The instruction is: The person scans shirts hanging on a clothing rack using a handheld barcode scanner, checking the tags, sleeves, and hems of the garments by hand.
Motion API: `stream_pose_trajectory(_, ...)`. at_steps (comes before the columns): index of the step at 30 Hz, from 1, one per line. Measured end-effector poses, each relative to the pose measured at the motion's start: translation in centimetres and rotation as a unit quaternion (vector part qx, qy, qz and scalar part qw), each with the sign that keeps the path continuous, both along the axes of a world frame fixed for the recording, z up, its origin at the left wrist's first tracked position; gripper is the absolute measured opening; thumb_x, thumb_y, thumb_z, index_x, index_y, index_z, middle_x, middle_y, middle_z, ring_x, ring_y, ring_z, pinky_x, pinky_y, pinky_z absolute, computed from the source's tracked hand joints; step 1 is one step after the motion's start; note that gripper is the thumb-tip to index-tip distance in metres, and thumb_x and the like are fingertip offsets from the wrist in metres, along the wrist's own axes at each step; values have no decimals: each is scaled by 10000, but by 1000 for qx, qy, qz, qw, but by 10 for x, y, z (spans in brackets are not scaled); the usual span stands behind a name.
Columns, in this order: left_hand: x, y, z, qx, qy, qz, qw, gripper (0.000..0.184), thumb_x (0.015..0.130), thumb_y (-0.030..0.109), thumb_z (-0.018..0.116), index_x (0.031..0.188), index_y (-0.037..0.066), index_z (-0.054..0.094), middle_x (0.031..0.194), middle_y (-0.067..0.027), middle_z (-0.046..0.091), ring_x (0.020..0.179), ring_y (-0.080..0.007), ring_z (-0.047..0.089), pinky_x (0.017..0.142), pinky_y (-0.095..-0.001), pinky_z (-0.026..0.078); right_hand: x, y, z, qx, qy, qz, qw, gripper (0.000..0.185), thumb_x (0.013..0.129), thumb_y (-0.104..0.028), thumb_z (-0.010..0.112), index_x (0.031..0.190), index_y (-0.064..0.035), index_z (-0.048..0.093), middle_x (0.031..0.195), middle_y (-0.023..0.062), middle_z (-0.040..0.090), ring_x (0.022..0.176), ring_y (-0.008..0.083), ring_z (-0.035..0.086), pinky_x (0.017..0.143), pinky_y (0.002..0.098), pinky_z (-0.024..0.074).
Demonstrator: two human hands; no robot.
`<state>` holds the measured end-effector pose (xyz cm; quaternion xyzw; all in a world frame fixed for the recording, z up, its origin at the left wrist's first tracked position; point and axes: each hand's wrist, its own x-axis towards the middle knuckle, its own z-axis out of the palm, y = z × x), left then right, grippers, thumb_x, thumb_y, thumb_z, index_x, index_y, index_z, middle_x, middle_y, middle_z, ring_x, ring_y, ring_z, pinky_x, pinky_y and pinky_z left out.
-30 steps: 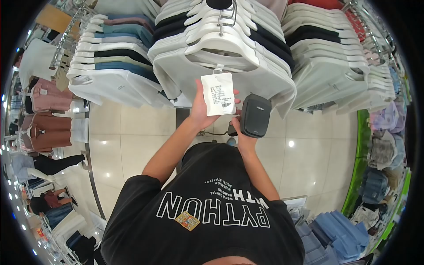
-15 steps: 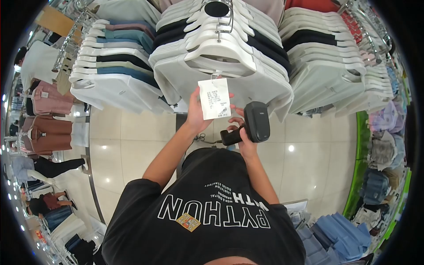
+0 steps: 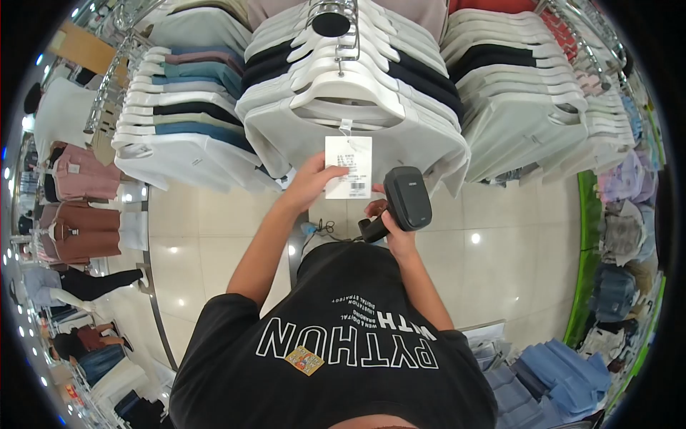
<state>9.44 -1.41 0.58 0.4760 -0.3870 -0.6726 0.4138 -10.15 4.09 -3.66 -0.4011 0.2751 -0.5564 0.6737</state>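
Observation:
My left hand (image 3: 311,181) grips a white price tag (image 3: 350,166) by its left side, the thumb lying across the printed face. Small text and a barcode show on the tag. It hangs by a thin string from the neck of a white shirt (image 3: 282,129) on a white hanger (image 3: 348,89). Just to the right, my right hand (image 3: 391,227) is wrapped round the handle of a black barcode scanner (image 3: 409,199). The scanner's head is beside the tag's lower right corner, apart from it. Some right-hand fingers are hidden behind the handle.
More shirts hang on racks at the left (image 3: 189,143) and right (image 3: 500,143). A cable (image 3: 325,229) hangs below the scanner. Folded blue clothes (image 3: 564,379) lie at lower right, and pink and brown tops (image 3: 89,232) hang at far left. Tiled floor (image 3: 493,264) lies below.
The left thumb has come round onto the tag's front, and the tag has straightened and dropped slightly. The right hand has shifted a little left with the scanner, which is more tilted.

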Motion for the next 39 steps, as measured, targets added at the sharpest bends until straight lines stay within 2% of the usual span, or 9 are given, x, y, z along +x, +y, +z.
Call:
stream_pose_trajectory(5,21,-19,34,0,-63,-104,993,335,816,20,550,1140,-42,491,1062,-99,596,926,-159,597,815,-279,485,-6,-3,-4,-3,-17,0,1000,413,831,-65,563,1222,11,454,1085,111,548,789,147,564,716,280,453)
stream_pose_trajectory(11,7,-56,25,-124,118,52,984,330,794,-45,537,1122,-47,497,1092,-122,585,1002,-188,567,911,-320,427,-11,0,-7,26,-36,-8,999,413,830,-87,568,1217,6,458,1032,108,546,763,150,558,707,282,447)
stream_pose_trajectory(15,-9,-70,20,-63,203,123,969,303,788,-61,476,1090,-43,492,1102,-135,562,1050,-258,529,953,-389,385,-17,3,-10,25,-17,-15,999,423,828,-117,577,1214,5,453,1016,124,532,753,173,554,696,294,443)
stream_pose_trajectory(18,-10,-78,29,38,375,110,920,303,795,-25,422,1094,-38,468,1137,-145,525,1108,-281,474,995,-429,334,-20,6,-15,35,-22,-18,999,420,825,-85,576,1214,5,448,994,125,539,753,173,554,704,293,441)
stream_pose_trajectory(21,-15,-89,19,28,357,163,919,312,798,9,397,1104,-31,446,1170,-149,493,1148,-280,430,1026,-429,292,-24,8,-20,41,-16,-12,999,420,822,-67,577,1212,7,441,965,120,550,754,172,554,709,293,441)
stream_pose_trajectory(26,-15,-104,-4,-45,329,216,918,273,825,9,412,1091,26,469,1108,-94,518,1072,-221,475,969,-372,345,-32,11,-20,48,8,-10,999,415,823,-71,581,1203,13,438,920,106,563,755,166,553,713,293,442)
stream_pose_trajectory(33,-30,-95,19,-179,250,215,927,304,812,-59,426,1100,31,460,1050,-92,536,1038,-206,502,960,-378,386,-39,10,-21,50,6,-14,999,390,839,-78,579,1212,-43,470,914,74,567,758,123,555,724,267,438)
stream_pose_trajectory(36,-20,-98,20,-70,379,203,900,336,779,-82,459,1092,38,470,1054,-95,529,1042,-204,497,935,-383,389,-40,9,-22,54,9,-14,998,386,839,-84,581,1207,-44,471,910,73,565,754,123,555,725,267,437)
stream_pose_trajectory(39,-7,-105,-2,-148,236,186,942,290,775,-64,471,1048,29,506,1036,-81,554,989,-216,529,868,-353,418,-39,9,-18,66,8,-19,998,380,831,-88,584,1182,-8,463,895,82,567,756,146,551,737,287,435)
